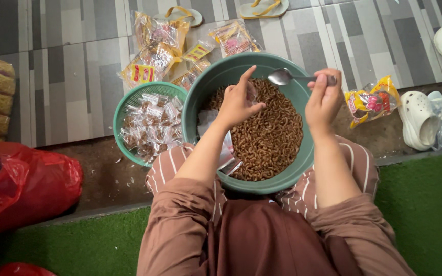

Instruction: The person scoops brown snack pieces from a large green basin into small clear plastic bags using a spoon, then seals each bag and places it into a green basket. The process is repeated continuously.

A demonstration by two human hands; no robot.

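A: I'm logging the right hand (323,99) pinching a shiny metal spoon (295,77) above the round green plastic basin (303,153) of curly brown snacks (269,135).
B: Spoon's axis is lying level, bowl pointing left; I'm seeing the left hand (237,102) gripping a clear small bag (252,93).

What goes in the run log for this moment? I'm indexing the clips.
right hand: holds spoon | left hand: holds small clear bag over green basin of brown snack pieces

Large basin (303,163) dull green, brown curled snacks (269,135) inside, small basket (129,105) lighter green, spoon (287,76) silver, trousers (356,163) brown with thin white stripes, plastic bag (24,184) red, floor tiles (67,76) grey striped, turf (425,204) green, clogs (418,120) white
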